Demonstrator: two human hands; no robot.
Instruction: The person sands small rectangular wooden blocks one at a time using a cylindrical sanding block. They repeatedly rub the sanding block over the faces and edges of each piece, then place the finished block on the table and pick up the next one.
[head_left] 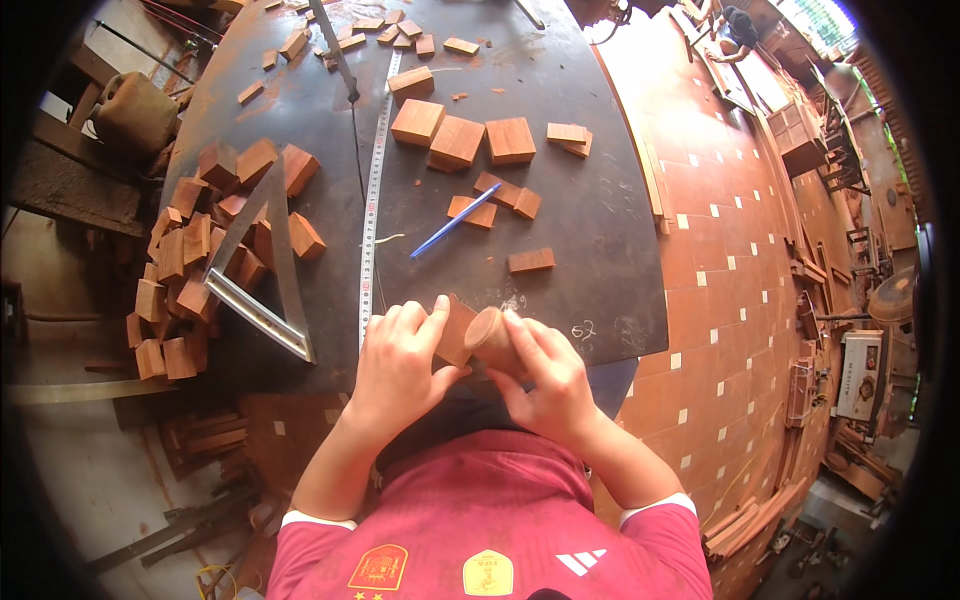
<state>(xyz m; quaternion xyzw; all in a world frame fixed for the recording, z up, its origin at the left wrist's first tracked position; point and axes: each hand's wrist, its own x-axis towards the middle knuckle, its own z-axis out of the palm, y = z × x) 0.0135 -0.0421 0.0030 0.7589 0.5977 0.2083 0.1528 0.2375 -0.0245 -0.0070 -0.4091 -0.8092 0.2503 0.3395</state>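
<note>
Both my hands are closed on one workpiece at the near edge of the dark worktable (600,220). My left hand (400,365) wraps a flat reddish wood block (456,330), thumb laid over its near face, fingers curled along its left side. My right hand (550,375) pinches a short rounded wooden piece (492,338), thumb on top, fingers beneath. Block and rounded piece touch; I cannot tell whether they are joined or only pressed together.

Relation noted: the pair sits between the two hands, directly ahead of my chest. The block lies toward the left hand, the rounded piece toward the right. The rounded piece's long axis appears to run from lower right to upper left, its end butting the block. Each hand is already on its own piece, so neither is nearer.

Outward, just beyond the hands: a single small wood block (530,260) lies apart on the table. Further out, a blue pen (455,222) rests slantwise across flat offcuts. Beyond that, a cluster of squarer blocks (458,138).

Left of the hands: a steel tape rule (372,190) runs away from me along the table. Left of that, a metal framing square (262,270) lies over a heap of reddish offcuts (190,270).

Right of the table: red tiled floor (740,300), with timber lengths stacked at its lower edge.
</note>
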